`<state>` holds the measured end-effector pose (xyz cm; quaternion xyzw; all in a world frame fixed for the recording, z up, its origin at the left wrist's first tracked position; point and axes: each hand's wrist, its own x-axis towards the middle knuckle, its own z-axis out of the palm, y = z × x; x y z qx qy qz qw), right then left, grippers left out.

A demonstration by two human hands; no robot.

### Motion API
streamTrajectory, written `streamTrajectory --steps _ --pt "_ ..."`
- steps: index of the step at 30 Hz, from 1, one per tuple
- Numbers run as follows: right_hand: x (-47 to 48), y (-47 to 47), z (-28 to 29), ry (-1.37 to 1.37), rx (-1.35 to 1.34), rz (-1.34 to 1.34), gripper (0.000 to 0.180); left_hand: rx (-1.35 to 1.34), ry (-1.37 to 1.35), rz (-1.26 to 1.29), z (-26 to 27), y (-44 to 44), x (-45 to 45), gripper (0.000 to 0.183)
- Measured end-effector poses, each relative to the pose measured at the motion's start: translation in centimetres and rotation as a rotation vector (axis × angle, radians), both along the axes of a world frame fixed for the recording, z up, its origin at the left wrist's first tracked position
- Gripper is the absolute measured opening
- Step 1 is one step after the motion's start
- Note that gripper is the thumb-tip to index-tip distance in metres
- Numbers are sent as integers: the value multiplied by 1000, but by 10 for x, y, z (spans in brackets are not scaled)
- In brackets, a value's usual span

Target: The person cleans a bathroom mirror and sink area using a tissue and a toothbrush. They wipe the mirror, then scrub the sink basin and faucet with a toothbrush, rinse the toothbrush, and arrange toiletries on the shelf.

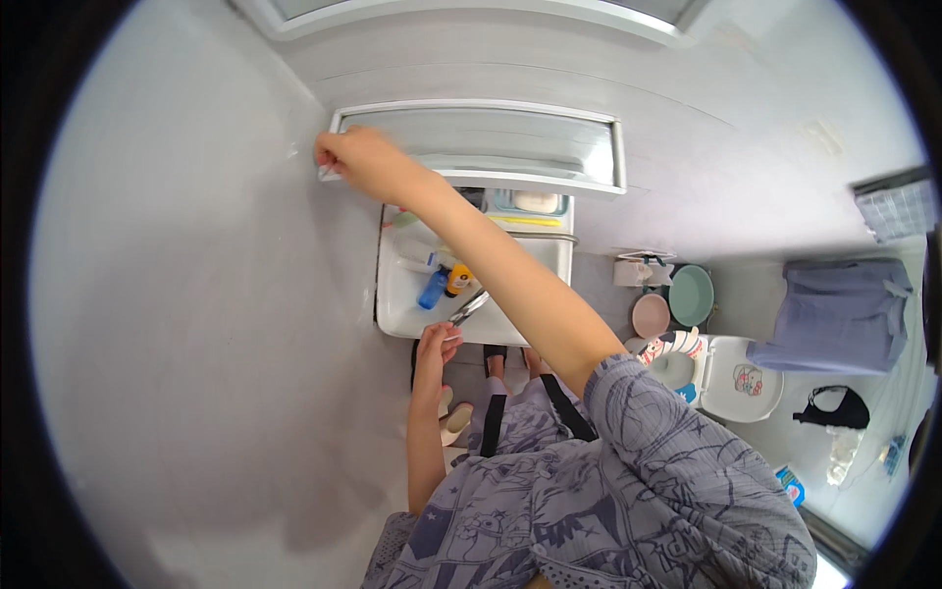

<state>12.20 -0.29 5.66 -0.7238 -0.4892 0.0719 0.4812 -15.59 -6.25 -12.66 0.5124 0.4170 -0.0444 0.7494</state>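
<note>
My right hand reaches across to the left end of a white-framed mirror on the wall, its fingers curled at the frame's lower left corner. A small white bit shows below the fingers; whether they grip it or it is part of the frame, I cannot tell. Low at the front rim of the white washbasin is my left hand, fingers bent beside the end of a shiny, dark-and-silver elongated object. A thin white edge shows at its fingertips. A blue bottle and a yellow tube lie in the basin.
Soap in a dish and a yellow toothbrush sit on the basin's back ledge. To the right are a green basin, a pink basin and a toilet with its lid raised. Pale shoes stand on the floor.
</note>
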Motion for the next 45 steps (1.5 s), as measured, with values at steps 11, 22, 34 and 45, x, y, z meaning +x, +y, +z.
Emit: streamTrajectory --steps 11,22,34,45 --pt "16 -169 6 -232 -140 -212 20 2 -57 -106 17 -21 34 28" --pt "47 -295 48 -315 -581 -263 20 3 -50 -216 16 -22 53 30" --pt "11 -390 27 1015 478 -305 30 12 -25 -252 11 -25 47 30" --pt "-85 -506 -220 1633 870 -701 35 51 41 -362 12 -39 60 30"
